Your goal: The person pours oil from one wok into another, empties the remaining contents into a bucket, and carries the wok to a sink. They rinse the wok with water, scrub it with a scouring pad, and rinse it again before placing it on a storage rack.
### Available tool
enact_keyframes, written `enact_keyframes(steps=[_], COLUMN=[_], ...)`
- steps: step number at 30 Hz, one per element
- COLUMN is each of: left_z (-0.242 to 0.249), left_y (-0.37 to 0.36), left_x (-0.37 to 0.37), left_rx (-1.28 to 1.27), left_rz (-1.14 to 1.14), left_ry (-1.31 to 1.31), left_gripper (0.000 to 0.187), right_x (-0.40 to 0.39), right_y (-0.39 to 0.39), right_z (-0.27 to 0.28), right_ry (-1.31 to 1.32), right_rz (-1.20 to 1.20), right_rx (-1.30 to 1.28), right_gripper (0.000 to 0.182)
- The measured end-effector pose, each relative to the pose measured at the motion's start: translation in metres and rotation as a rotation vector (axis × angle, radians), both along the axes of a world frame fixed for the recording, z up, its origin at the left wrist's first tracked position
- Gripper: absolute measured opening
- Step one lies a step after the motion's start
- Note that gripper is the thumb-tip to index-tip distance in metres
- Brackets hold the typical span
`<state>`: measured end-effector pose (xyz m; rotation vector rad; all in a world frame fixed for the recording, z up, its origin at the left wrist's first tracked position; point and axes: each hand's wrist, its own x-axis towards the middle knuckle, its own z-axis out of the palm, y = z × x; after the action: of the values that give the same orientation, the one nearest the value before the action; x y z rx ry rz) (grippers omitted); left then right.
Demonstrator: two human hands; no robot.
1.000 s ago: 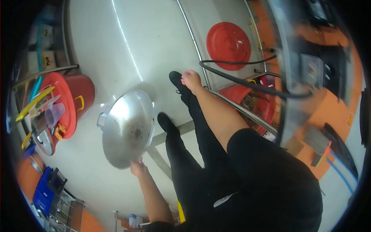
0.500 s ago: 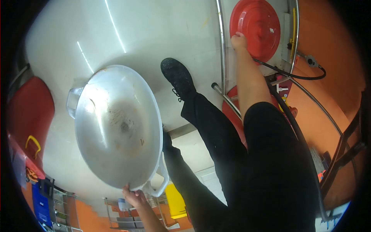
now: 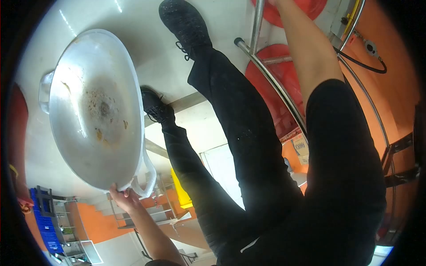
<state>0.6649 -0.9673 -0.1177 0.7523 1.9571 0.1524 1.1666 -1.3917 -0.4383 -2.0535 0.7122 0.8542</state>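
Note:
A large, wide silver metal wok [image 3: 95, 153] with two loop handles stands tilted at the left, its inside facing me. Brown and dark stains mark its bottom. My left hand [image 3: 124, 198] is closed on its lower rim, beside the near handle [image 3: 150, 177]. At the top edge, my right hand [image 3: 276, 2] is mostly cut off, its visible part against a round red plastic lid [image 3: 295, 13]. The lid is partly out of view too, and the fingers there are hidden.
My legs and black shoes [image 3: 184, 24] stand between the hands. A chrome tube frame [image 3: 275, 88] crosses in front of another red plastic piece [image 3: 266, 75]. A black hose [image 3: 361, 66] hangs by the orange wall. Blue crates [image 3: 46, 221] and a yellow container [image 3: 181, 190] are further off.
The view has shifted, so the wok now sits further left and higher. My right hand and the red lid have slid up to the top edge. My left hand keeps hold of the wok.

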Motion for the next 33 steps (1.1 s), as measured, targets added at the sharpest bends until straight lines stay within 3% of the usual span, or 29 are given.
enact_keyframes(steps=[2, 3, 5, 7, 9, 11, 13, 14, 16, 20, 22, 27, 30, 32, 33], left_z=[-0.002, -0.003, -0.003, -0.005, -0.013, -0.017, -0.011, -0.011, -0.010, -0.009, -0.013, -0.011, -0.012, -0.012, -0.012], left_y=[0.000, -0.001, 0.001, -0.001, 0.000, -0.002, -0.006, -0.007, -0.008, -0.006, -0.004, -0.009, -0.008, -0.009, -0.009], left_x=[0.002, 0.001, -0.001, 0.002, -0.010, -0.004, -0.015, -0.013, -0.011, -0.010, -0.021, -0.014, -0.015, -0.016, -0.018], left_rx=[0.004, 0.021, -0.029, 0.004, 0.053, 0.089, 0.056, 0.061, 0.051, 0.021, 0.007, -0.022, -0.006, -0.009, -0.015], left_rz=[0.017, 0.031, -0.007, -0.002, 0.000, 0.035, 0.007, 0.011, 0.026, 0.059, 0.046, 0.039, 0.073, 0.062, 0.048], left_ry=[0.017, -0.013, 0.062, 0.088, 0.065, 0.051, 0.055, 0.051, 0.057, -0.001, -0.027, -0.010, -0.014, -0.034, -0.049], left_gripper=[0.013, 0.013, 0.012, 0.007, 0.004, 0.004, 0.004, 0.004, 0.006, 0.006, 0.006, 0.006, 0.005, 0.006, 0.006], right_x=[0.003, 0.008, 0.004, -0.009, -0.029, -0.069, -0.094, -0.096, -0.102, -0.103, -0.099, -0.083, -0.071, -0.061, -0.055], right_y=[0.029, 0.029, 0.024, 0.074, 0.079, 0.112, 0.100, 0.089, 0.060, 0.036, 0.025, 0.056, 0.063, 0.058, 0.044], right_z=[0.061, 0.058, 0.043, 0.083, 0.054, 0.059, 0.022, 0.011, -0.002, 0.013, -0.026, -0.034, -0.043, -0.046, -0.064], right_ry=[0.327, 0.301, -0.105, -0.634, -1.021, -0.733, -0.325, -0.090, 0.143, 0.079, 0.075, 0.026, -0.032, 0.064, 0.063], right_rz=[-0.054, -0.032, -0.320, -0.240, 0.197, 0.309, 0.183, -0.256, -0.840, -1.194, -1.136, -0.972, -0.774, -0.541, -0.534], right_rx=[0.423, 0.439, 0.359, -0.129, -0.309, -0.228, -0.577, -0.479, -0.255, 0.076, -0.011, -0.129, -0.078, -0.253, -0.241], right_gripper=[0.085, 0.085, 0.072, 0.037, 0.036, 0.034, 0.045, 0.052, 0.060, 0.065, 0.069, 0.090, 0.106, 0.122, 0.122])
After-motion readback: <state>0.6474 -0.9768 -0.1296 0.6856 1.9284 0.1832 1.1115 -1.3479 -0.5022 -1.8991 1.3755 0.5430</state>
